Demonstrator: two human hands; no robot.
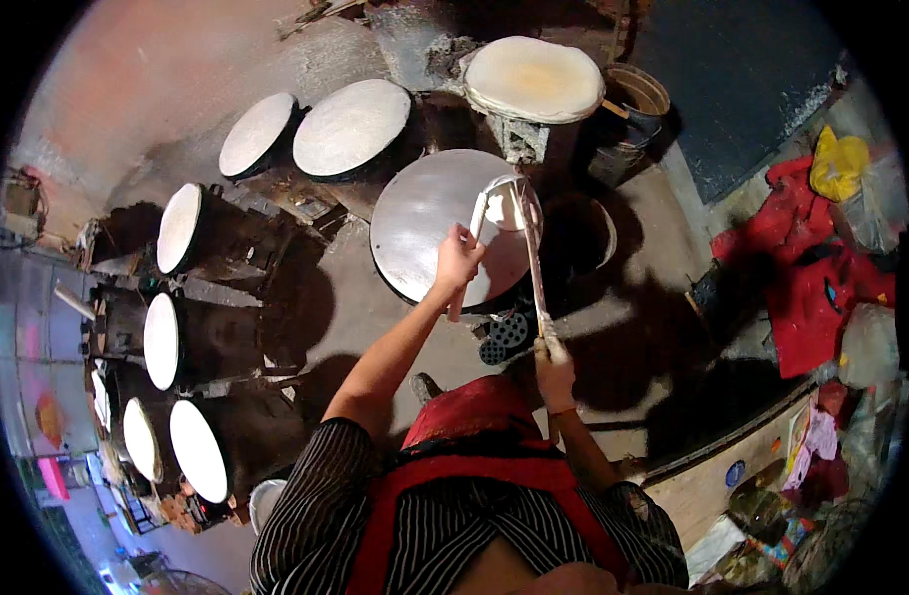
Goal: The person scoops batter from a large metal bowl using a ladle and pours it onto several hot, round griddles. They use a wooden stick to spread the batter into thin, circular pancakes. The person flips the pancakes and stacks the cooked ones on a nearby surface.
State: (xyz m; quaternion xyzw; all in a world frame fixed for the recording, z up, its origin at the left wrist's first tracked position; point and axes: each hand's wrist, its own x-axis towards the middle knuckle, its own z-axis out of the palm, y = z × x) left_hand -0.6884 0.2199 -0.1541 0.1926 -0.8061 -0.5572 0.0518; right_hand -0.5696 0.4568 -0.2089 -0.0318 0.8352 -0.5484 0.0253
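Note:
My left hand (458,260) grips a pale, flat stick-like tool (479,212) over a round metal griddle (417,216). My right hand (555,372), nearer my body, is closed around the lower part of a long stick (532,260) with a whitish coating. The far ends of both tools come close together above the griddle's right side; whether they touch I cannot tell. Between them shows a pale patch (505,210), perhaps batter, its exact form partly hidden by the tools.
Behind the griddle, a stack of pale flatbreads (532,78) rests on a stand, beside a bucket (637,89). A dark round container (592,234) stands right of the griddle. Several round white-topped plates (350,130) curve along the left. Red cloth (811,297) and a yellow bag (837,163) lie right.

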